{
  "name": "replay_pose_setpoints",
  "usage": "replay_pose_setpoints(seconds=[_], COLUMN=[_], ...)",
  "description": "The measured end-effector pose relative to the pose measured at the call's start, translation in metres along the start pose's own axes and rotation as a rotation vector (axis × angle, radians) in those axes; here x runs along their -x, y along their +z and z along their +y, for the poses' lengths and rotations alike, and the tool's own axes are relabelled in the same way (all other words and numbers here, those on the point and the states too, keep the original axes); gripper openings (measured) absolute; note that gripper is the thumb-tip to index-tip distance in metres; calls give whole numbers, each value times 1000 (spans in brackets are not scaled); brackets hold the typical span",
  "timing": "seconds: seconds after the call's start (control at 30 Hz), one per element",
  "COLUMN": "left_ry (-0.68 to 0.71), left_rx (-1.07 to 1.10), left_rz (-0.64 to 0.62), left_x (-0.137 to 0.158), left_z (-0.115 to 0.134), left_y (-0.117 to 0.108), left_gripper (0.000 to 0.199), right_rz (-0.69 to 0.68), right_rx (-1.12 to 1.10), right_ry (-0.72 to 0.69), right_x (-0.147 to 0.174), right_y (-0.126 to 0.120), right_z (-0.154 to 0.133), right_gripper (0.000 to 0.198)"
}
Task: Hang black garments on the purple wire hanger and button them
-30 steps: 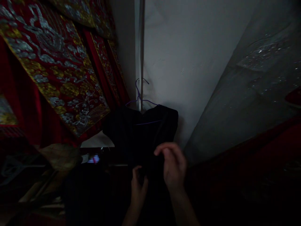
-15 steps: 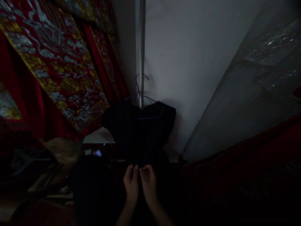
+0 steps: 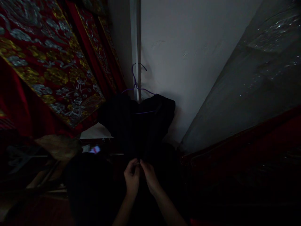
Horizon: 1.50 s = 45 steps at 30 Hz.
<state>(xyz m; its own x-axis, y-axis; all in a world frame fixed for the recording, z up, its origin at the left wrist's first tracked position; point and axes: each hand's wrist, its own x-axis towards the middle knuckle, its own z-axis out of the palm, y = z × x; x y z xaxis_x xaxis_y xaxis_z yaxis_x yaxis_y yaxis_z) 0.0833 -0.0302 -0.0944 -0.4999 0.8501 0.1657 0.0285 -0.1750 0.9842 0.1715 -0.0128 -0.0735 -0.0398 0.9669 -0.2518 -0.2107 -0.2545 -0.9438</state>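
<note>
A dark short-sleeved garment (image 3: pixel 138 131) hangs on a thin purple wire hanger (image 3: pixel 134 75), its front falling in two edges that come together low down. There my left hand (image 3: pixel 132 172) pinches the garment's front edge between thumb and fingers. My right hand (image 3: pixel 148 174) is right beside it, fingertips nearly touching the left ones, also closed on the dark cloth. The scene is very dim, so any button or fastening between the fingertips cannot be made out. The lower part of the garment melts into the darkness around my forearms.
Red cloth embroidered in gold and silver (image 3: pixel 58 72) hangs at the left. A narrow pole (image 3: pixel 135 37) runs up the pale wall (image 3: pixel 183 69) behind the hanger. Shiny clear plastic sheeting (image 3: pixel 246 75) slants across the right, over red fabric (image 3: pixel 277 131). Cluttered objects lie at lower left.
My fingertips have come closer together at the garment's front. My right hand has turned so its back shows more. The view has tilted slightly, shifting the hanger and garment up and left.
</note>
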Motion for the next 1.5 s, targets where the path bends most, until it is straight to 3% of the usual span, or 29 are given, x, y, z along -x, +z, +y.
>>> replay_pose_setpoints(seconds=[0.23, 0.37, 0.57, 0.73, 0.83, 1.1, 1.17, 1.23, 1.3, 1.37, 1.43, 1.5], left_ry=[4, 14, 172, 220, 239, 257, 263, 271, 279, 298, 360, 542], left_rx=[-43, -51, -232, -307, -362, -478, -496, -505, -504, -487, -449, -369], left_rz=[12, -91, -315, -322, -323, -406, -448, -512, -595, -648, -607, -449], left_x=[1, -1, -9, -11, -12, -30, -41, -55, -73, -92, -111, -129], left_z=[-4, -7, -1, 5, 1, -13, -13, -10, 3, 32, 77, 133], left_y=[-3, -5, -10, -7, -5, -7, -6, -4, -1, 3, 8, 14], left_gripper=[28, 32, 22, 19, 20, 21, 20, 18, 15, 11, 21, 28], right_rz=[65, 32, -151, -204, -156, -203, -216, -238, -278, -311, -325, -331], right_rx=[185, 246, 193, 157, 35, -95, -89, -56, -11, 20, 44, 76], right_ry=[-117, -176, -69, 74, 79, -251, -331, -378, -399, -427, -468, -519], right_x=[-1, -1, -3, -10, -27, -74, -72, -67, -60, -56, -54, -51], right_y=[0, -8, -17, -14, -4, 45, 52, 54, 51, 46, 42, 41], right_z=[5, 1, -17, -38, -81, -278, -301, -307, -301, -292, -285, -282], right_gripper=[64, 60, 55, 47, 42, 28, 29, 33, 36, 36, 35, 34])
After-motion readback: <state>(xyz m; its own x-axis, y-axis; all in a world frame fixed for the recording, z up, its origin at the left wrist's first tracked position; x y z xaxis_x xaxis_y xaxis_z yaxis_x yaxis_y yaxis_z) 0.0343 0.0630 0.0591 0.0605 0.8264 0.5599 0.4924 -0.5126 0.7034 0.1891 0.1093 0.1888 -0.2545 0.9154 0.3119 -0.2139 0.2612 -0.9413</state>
